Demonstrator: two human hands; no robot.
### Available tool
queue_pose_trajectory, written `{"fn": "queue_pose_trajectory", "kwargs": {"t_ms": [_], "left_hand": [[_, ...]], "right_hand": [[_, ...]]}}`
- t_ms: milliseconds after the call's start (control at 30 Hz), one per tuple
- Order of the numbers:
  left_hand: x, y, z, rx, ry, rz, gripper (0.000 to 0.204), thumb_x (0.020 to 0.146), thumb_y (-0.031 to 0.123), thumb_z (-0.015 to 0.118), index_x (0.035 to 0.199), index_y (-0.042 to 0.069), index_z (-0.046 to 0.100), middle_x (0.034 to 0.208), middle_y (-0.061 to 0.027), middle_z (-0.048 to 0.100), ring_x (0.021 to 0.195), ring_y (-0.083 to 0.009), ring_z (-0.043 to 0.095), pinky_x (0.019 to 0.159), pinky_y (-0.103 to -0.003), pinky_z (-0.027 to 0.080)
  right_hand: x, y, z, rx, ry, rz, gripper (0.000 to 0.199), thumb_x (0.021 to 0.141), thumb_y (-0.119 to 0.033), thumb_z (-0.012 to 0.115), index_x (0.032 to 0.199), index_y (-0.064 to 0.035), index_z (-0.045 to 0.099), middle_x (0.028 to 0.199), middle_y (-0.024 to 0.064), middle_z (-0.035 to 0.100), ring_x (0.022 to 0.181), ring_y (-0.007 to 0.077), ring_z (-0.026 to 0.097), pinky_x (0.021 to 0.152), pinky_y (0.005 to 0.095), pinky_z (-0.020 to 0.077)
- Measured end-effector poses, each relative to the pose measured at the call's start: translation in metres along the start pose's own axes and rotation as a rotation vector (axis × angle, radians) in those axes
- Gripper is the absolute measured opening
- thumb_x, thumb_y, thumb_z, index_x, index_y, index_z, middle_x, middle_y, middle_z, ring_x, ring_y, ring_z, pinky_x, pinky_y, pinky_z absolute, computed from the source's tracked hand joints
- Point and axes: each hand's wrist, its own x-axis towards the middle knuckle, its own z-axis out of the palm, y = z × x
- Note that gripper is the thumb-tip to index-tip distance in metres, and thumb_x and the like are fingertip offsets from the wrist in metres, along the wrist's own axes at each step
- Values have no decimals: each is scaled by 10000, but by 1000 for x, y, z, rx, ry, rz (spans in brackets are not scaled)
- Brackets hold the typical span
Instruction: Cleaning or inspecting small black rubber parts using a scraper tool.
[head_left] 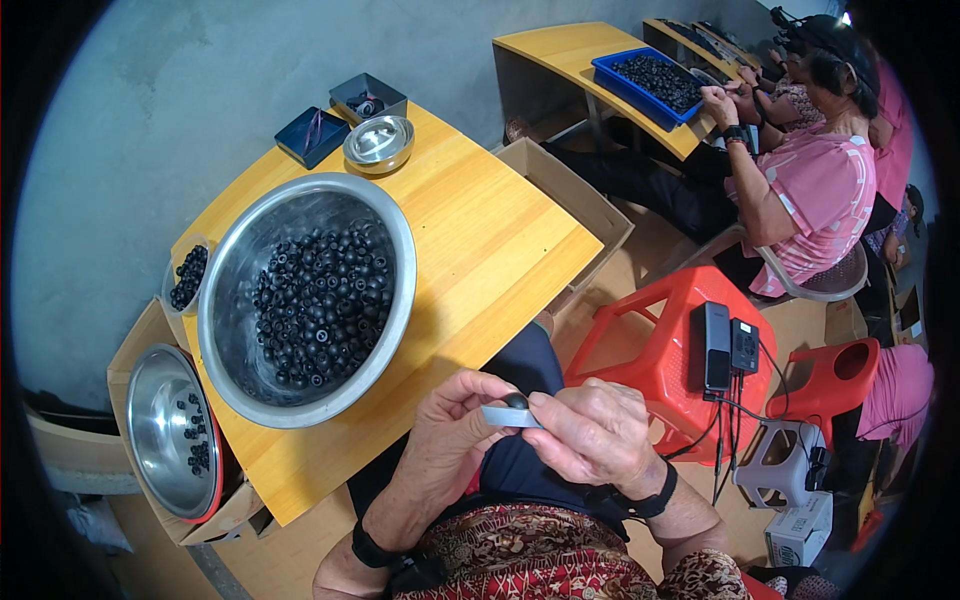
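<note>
Yellow table [480, 240] holds a big metal bowl [395, 300] of black rings. Over the lap, left hand [445, 435] and right hand [590, 435] pinch a small grey blade [508, 416], working one black ring [516, 401]. Next likely needs a careful trim.

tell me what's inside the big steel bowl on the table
The big steel bowl holds a heap of small black ring-shaped parts, piled toward its right side. The left inner wall is bare metal. Whatever lies beneath the heap is covered.
</note>
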Motion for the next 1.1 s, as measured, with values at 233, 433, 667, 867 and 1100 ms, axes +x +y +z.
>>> {"fn": "queue_pose_trajectory", "kwargs": {"t_ms": [233, 433, 667, 867, 1100], "left_hand": [[-1, -1, 0, -27, 25, -29, 197, 864, 36, 670, 1053, 23, 616, 1009, -89, 666, 944, -150, 640, 867, -293, 531], [-2, -2, -2, -14, 40, -33, 191, 874, 51, 668, 1057, 26, 619, 1003, -85, 667, 915, -137, 634, 836, -276, 522], [-1, -2, 3, -13, 67, -64, 194, 885, 57, 656, 1071, 12, 621, 1009, -90, 666, 926, -155, 638, 861, -293, 526], [1, -2, 7, 30, 138, -71, 223, 898, 79, 646, 1106, -3, 633, 1032, -101, 665, 941, -168, 646, 893, -308, 526], [2, 3, 14, 135, 149, -154, 250, 899, 100, 649, 1117, -21, 628, 919, -61, 670, 818, -134, 643, 773, -268, 524]], "right_hand": [[-1, -1, -1, -46, -31, 14, 320, 720, -115, 791, 998, -16, 668, 760, 69, 622, 546, 182, 591, 451, 279, 453], [-1, 1, -1, -60, -42, 9, 328, 706, -102, 794, 993, -5, 668, 761, 75, 622, 544, 183, 591, 449, 275, 450], [0, 1, 1, 31, 64, 112, 352, 696, -71, 805, 1018, -2, 681, 728, 68, 626, 552, 173, 607, 466, 279, 477], [0, -3, 4, 45, 11, 93, 430, 646, -37, 791, 1055, 13, 668, 699, 48, 595, 516, 161, 559, 437, 275, 440], [-7, 0, 5, 6, 3, 45, 426, 645, -28, 758, 1057, 26, 661, 672, 48, 567, 498, 157, 530, 429, 285, 418]]}}
